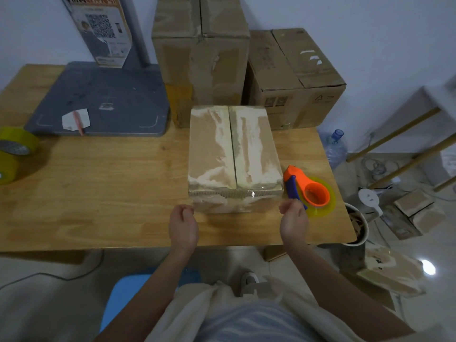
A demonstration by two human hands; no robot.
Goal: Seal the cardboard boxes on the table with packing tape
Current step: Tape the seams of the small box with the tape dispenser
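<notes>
A small cardboard box [234, 156] stands in the middle of the wooden table [111, 188], flaps closed. Clear tape covers the centre seam and folds over its near edge. My left hand [183, 224] hovers at the box's near left corner, fingers loosely curled and holding nothing. My right hand [293, 218] is at the near right corner, fingers also loosely curled. It lies just in front of the blue handle of the orange tape dispenser [311, 191], which rests on the table right of the box. I cannot tell whether either hand touches the box.
Two larger cardboard boxes [199, 58] [296, 77] stand behind the small one. A grey stand base [98, 102] lies at the back left. Two yellow tape rolls [14, 146] sit at the left edge. A water bottle [335, 146], a white bin [357, 225] and more boxes [392, 275] are on the floor to the right.
</notes>
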